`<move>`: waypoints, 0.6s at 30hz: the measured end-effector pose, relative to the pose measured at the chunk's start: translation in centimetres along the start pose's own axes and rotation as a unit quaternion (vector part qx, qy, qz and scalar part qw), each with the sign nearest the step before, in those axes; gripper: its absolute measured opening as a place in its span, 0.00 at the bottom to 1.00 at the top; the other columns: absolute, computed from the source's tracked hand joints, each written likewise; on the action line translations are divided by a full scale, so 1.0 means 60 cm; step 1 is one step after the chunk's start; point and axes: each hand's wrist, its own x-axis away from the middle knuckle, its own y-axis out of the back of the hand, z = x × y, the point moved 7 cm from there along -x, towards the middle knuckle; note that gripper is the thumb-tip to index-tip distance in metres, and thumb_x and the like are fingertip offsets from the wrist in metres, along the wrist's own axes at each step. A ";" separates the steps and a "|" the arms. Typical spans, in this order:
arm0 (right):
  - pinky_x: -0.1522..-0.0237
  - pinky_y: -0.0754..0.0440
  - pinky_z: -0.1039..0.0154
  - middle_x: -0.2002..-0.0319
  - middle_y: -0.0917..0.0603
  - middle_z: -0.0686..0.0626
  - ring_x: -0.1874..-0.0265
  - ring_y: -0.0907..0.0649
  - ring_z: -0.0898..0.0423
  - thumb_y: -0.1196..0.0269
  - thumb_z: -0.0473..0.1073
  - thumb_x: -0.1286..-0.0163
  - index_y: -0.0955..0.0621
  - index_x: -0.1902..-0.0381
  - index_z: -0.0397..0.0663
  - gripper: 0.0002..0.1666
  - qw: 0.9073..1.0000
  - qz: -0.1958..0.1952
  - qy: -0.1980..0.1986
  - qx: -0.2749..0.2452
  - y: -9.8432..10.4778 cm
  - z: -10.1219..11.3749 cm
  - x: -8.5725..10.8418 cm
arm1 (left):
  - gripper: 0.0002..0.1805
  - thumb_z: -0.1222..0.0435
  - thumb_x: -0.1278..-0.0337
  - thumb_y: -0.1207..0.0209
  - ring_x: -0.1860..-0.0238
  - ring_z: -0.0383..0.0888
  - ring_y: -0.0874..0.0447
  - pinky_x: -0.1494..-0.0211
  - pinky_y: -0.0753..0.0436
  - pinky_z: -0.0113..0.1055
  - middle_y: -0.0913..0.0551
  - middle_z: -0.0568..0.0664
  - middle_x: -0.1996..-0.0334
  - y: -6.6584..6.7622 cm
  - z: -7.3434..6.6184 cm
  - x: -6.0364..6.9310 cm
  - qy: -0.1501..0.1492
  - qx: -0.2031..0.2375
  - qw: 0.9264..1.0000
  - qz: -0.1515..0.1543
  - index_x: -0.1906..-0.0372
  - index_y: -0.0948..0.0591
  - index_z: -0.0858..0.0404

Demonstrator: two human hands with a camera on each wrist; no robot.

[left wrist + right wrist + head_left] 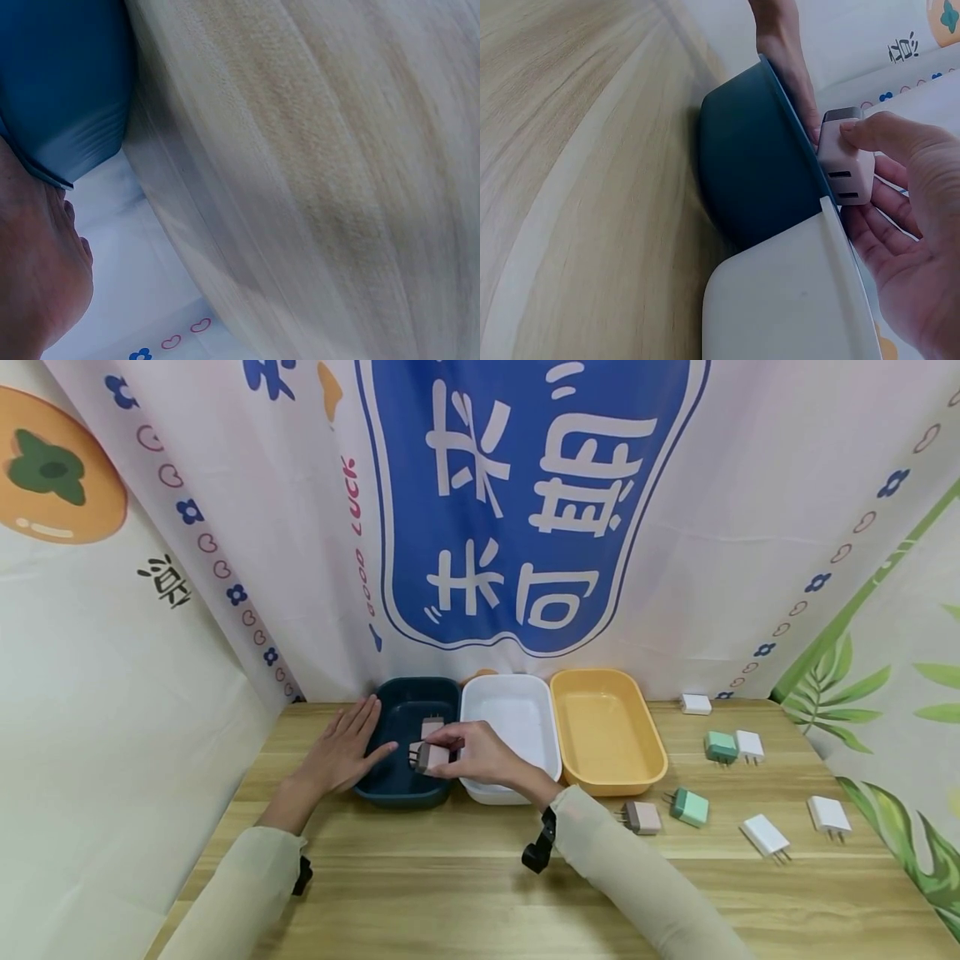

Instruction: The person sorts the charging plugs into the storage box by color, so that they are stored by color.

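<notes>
In the head view, my right hand (483,756) pinches a pink-and-brown charger plug (435,758) above the dark blue bin (382,789). The right wrist view shows my thumb on one side of this plug (847,157), and two slots on its end face. Inside the bin lies another pink-and-brown plug (432,725); part of what seems a further one is hidden behind the held plug. My left hand (341,756) rests along the bin's left rim with straight fingers, the thumb reaching over the edge. The left wrist view catches only part of that hand (45,262) beside the bin's wall (67,90).
A white bin (510,718) and a yellow bin (607,727) stand right of the blue one. On the wooden table's right side lie several white plugs (765,835), two green plugs (690,807) and a pink-and-brown plug (642,817). A printed curtain (712,568) hangs behind.
</notes>
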 end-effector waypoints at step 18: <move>0.44 0.13 0.51 0.47 0.11 0.37 0.49 0.12 0.40 0.23 0.37 0.35 0.13 0.42 0.39 0.23 1.000 0.001 0.009 -0.029 -0.001 0.004 0.002 | 0.52 0.33 0.21 0.60 0.13 0.60 0.62 0.15 0.56 0.62 0.59 0.61 0.13 0.001 -0.002 -0.002 -0.002 -0.003 1.000 -0.006 0.14 0.57 0.67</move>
